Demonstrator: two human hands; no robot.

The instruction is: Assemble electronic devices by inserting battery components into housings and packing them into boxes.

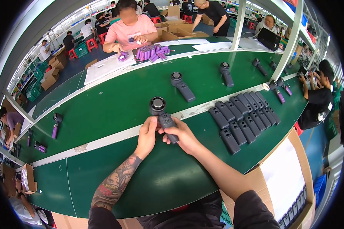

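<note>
A dark grey handheld fan [168, 123] is between my two hands, over the near edge of the green belt. Its round head with a silver ring points away from me, and the handle slants down toward my right palm. My right hand [184, 138] wraps the lower handle, thumb on top. With thumb and fingers closed, my left hand [147, 134] grips the fan near its neck; some of those fingertips are hidden. To the right, rows of dark grey handle casings [237, 131] lie on the green table [172, 179].
More fans [185, 91] lie spaced along the belt [114, 101], some with exposed purple batteries [54, 131]. Across it, a person in pink [132, 30] handles a pile of purple battery cells [153, 52]. White posts [293, 42] rise at the right. An open carton [286, 171] stands at lower right.
</note>
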